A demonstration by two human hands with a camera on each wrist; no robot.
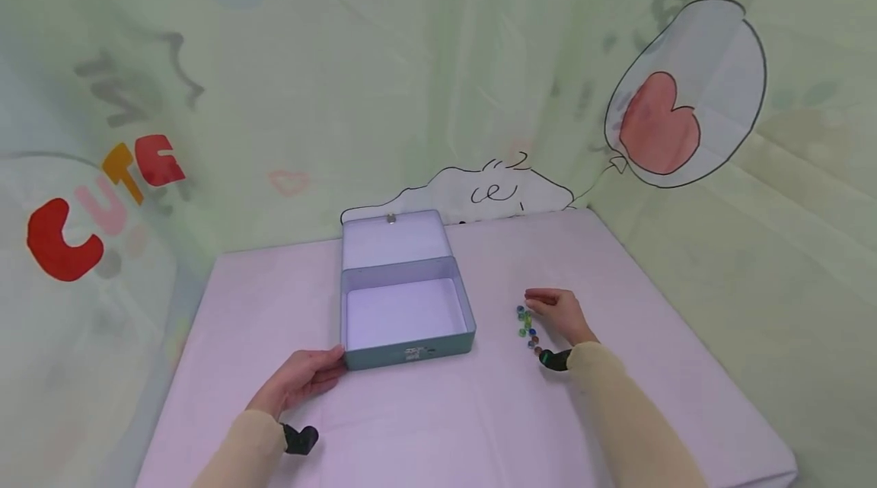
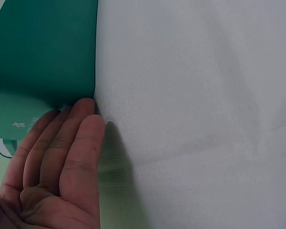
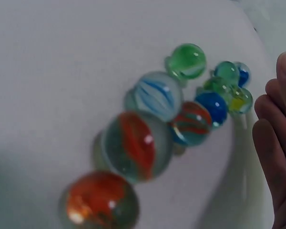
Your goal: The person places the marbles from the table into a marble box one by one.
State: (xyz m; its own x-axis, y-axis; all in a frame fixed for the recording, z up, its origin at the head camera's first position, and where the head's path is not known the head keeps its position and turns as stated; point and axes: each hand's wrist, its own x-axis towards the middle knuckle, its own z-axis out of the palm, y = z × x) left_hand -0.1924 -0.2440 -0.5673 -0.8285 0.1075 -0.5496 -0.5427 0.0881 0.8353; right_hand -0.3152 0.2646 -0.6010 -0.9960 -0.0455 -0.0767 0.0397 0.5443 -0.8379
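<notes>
A teal hinged box point(image 1: 384, 357) lies open on the table, its lid point(image 1: 393, 242) folded back and its pale inside bare. My left hand point(image 1: 301, 377) touches the front left corner of the box; in the left wrist view its extended fingers point(image 2: 79, 152) meet the teal wall. Right of the box, several glass marbles point(image 1: 527, 318) form a loose line. Beside them on the right is my right hand point(image 1: 558, 314), fingers extended and holding nothing visible. Up close, the right wrist view has a green marble point(image 3: 187, 61), a blue one point(image 3: 212, 109) and orange-swirled ones point(image 3: 137, 145).
A pale cloth covers the table point(image 1: 411, 427). Printed curtains point(image 1: 308, 107) hang at the back and sides, with letters and a balloon drawing point(image 1: 719, 84). Dark bands with small black pieces are worn at both wrists.
</notes>
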